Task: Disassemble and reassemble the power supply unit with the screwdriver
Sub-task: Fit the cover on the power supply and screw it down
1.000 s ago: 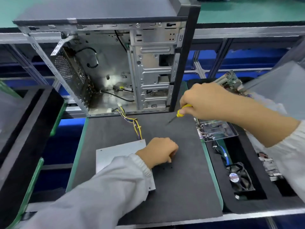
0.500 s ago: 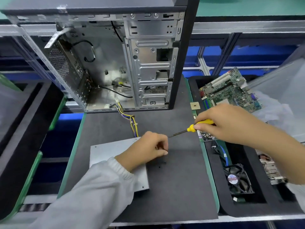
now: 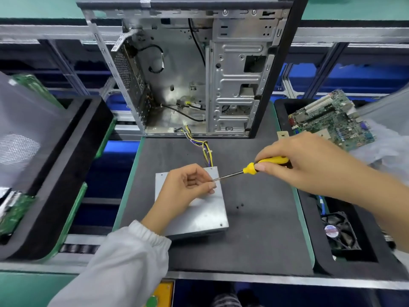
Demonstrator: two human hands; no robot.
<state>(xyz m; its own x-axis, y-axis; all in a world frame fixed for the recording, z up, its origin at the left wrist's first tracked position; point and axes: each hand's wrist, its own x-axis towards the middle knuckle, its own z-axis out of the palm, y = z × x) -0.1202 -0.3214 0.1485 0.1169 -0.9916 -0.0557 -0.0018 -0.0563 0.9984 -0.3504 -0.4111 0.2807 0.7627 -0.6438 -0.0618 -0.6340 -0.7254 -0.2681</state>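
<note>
Your right hand (image 3: 307,165): fingers curled round the yellow handle of the screwdriver (image 3: 254,168), shaft slanting down and left, tip meeting your left fingertips. Your left hand (image 3: 188,187): raised over the power supply unit (image 3: 199,213), thumb and forefinger pinched together at the screwdriver tip; whether they hold a screw is too small to tell. White sleeve (image 3: 124,262) on your left arm.

Power supply unit: flat grey metal box lying on the dark mat (image 3: 265,229), near its middle, under your left hand. Cable bundle (image 3: 205,149), yellow, black and purple, running from its far edge toward the open computer case (image 3: 199,74), which stands upright at the mat's far edge.

Two small dark screws (image 3: 240,206) on the mat just right of the unit.

Right of the mat: black tray (image 3: 309,229) holding a motherboard (image 3: 332,122) at the far end and a fan (image 3: 340,231) nearer you.
</note>
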